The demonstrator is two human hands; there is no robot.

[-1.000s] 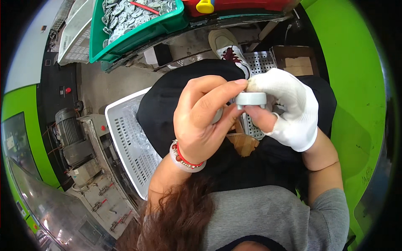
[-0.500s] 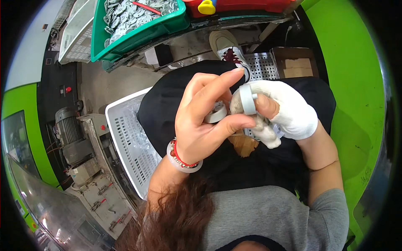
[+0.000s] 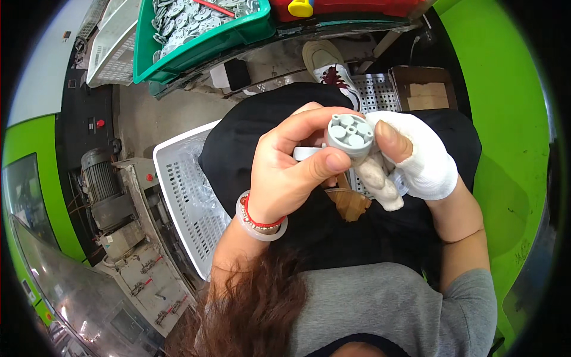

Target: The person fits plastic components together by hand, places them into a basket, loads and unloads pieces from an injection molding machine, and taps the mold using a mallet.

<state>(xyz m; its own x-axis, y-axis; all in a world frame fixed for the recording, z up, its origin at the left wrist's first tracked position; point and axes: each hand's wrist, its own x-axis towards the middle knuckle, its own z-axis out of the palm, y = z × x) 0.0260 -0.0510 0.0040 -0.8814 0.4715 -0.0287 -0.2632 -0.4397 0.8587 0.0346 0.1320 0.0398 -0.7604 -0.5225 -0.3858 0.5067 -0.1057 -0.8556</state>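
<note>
A round light-grey plastic part sits between my two hands, its face turned up, with several disc shapes and small posts inside its rim. My bare left hand, with bracelets at the wrist, grips its left side between thumb and index finger. A second grey piece lies in the left palm, mostly covered by the fingers. My right hand wears a white glove with the thumb bare; it holds the round part from the right, the gloved fingers partly underneath.
A green crate full of grey parts stands ahead on the left, with a red stick on top. Beside my lap is a white perforated basket holding clear plastic. A brown piece shows below my hands. A cardboard box lies ahead right.
The round part has tipped from edge-on to face-up. My left thumb and index finger, apart from it before, have closed on its side.
</note>
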